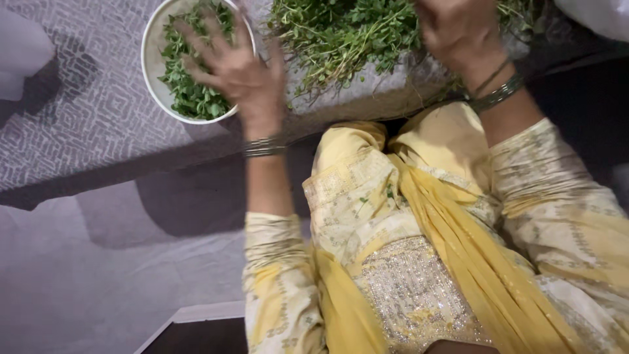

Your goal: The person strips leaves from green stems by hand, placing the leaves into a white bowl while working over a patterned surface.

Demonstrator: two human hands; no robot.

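White bowl (152, 59) of green leaves (190, 95) under spread left hand (236, 72), right hand (458, 29) blurred over herb pile (347, 33), grip unclear

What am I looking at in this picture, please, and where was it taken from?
There is no machine here: the camera sits on a person's head and looks down at their own two bare hands and yellow embroidered clothes. The left hand, fingers spread, is over a white bowl holding picked green leaves. The right hand is at a loose pile of leafy green stems beside the bowl. Both lie on a grey patterned cloth. Both wrists wear metal bangles. The picture is blurred, so I cannot tell whether either hand's grip actually holds any stems.
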